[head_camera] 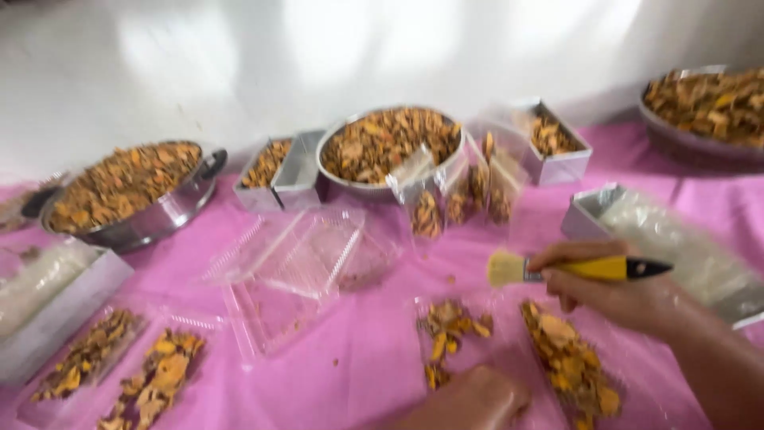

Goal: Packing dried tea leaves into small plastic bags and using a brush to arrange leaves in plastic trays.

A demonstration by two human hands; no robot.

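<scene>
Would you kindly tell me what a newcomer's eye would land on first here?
Most striking is the bright pink tablecloth under everything. Along the back stand metal bowls heaped with orange-brown dried pieces. In front, the right hand holds a yellow-handled brush above filled clear bags.

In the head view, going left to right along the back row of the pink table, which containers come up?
Handled metal pot → small metal tray → round metal bowl → second small metal tray → big metal bowl at the right edge, all holding dried orange-brown pieces.
</scene>
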